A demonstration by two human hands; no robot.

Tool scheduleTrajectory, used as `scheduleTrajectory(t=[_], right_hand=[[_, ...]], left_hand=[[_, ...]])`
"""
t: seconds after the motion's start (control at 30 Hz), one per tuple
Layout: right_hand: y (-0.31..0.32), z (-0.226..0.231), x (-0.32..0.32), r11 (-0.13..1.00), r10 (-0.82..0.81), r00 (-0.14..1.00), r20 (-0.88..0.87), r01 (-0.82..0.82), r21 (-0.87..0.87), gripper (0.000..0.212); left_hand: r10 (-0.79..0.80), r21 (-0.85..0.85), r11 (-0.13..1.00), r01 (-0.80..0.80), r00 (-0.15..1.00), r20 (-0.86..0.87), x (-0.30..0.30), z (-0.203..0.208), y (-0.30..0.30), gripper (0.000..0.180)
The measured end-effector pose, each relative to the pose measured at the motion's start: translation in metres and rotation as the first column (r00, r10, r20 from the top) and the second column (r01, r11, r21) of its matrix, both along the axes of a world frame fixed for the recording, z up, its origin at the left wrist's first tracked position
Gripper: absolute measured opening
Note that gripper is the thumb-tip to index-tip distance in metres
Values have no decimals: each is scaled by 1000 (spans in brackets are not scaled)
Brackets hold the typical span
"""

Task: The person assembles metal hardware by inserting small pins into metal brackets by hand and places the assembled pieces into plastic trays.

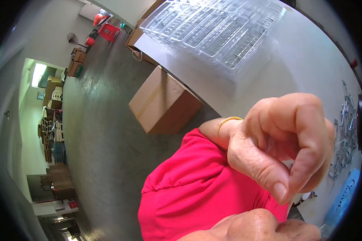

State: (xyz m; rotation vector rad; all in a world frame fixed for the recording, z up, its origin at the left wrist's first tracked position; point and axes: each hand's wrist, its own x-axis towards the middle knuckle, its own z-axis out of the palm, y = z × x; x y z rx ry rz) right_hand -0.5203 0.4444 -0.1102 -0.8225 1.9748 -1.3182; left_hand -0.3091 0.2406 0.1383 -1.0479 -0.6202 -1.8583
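My left hand [285, 140], with a yellow bangle [229, 119] at the wrist and a bright pink sleeve [197, 184] on the arm, is raised in front of the table. Its fingers curl and the thumb tip presses against the index finger. Whatever this pinch holds, if anything, is hidden. At the lower edge shows a cut-off patch of rounded skin, perhaps my right hand [255, 225]; its fingers cannot be made out. Beyond the left hand, a heap of small metal pieces [344, 132] lies on the white table [297, 76]. A small dark item with a pale disc [306, 196] shows near the fingertips.
Stacked clear plastic trays [217, 34] with long compartments stand on the table's far part. A blue rounded object [342, 199] lies at right. A cardboard box [165, 102] stands beside the table on the grey floor [104, 140]. A red stool [108, 32] stands far back.
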Motion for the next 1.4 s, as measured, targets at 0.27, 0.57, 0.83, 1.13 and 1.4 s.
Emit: scheduleTrajectory(t=[0.27, 0.57, 0.83, 1.13, 1.4], right_hand=[[-9, -11, -3, 975, -39, 944, -327, -35, -217, 17], [-11, -8, -4, 971, 13, 999, -37, -21, -237, 14], [-12, -3, 1, 969, 30, 996, -83, -50, -242, 14], [-10, -9, 0, 971, -32, 999, -6, 30, -236, 14], [-12, -7, -2, 965, -6, 1000, -20, 0, -262, 13]], left_hand=[[53, -88, 993, -77, 966, -252, 6, -1, 25, 28], [190, -272, 926, -262, 946, -264, 40, 12, 38, 18], [49, 136, 991, -7, 950, -310, 49, 13, 84, 38], [95, -69, 992, -108, 981, -168, 62, 0, 57, 29], [50, -124, 989, -76, 979, -200, 65, -4, 49, 19]])
